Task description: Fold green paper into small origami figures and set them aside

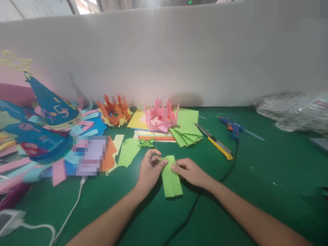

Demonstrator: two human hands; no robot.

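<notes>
Between my two hands is a light green paper strip (pixel 172 182), folded lengthwise so that two flaps meet along its middle. My left hand (pixel 151 169) pinches its upper left corner, where a small edge of paper sticks out. On the right side, the closed thumb and fingers of my right hand (pixel 191 172) grip the paper's edge. The strip's lower end points toward me. Just beyond my left hand lies a small folded green paper piece (pixel 147 142), beside several flat green sheets (pixel 128 152).
A pink paper crown (pixel 161 118) sits on stacked coloured paper; an orange crown (pixel 115 111) stands left of it. To the right lie a yellow utility knife (pixel 217 145), blade out, and a blue glue gun (pixel 232 128) with a trailing cord. Blue paper hats (pixel 55 102) crowd the left.
</notes>
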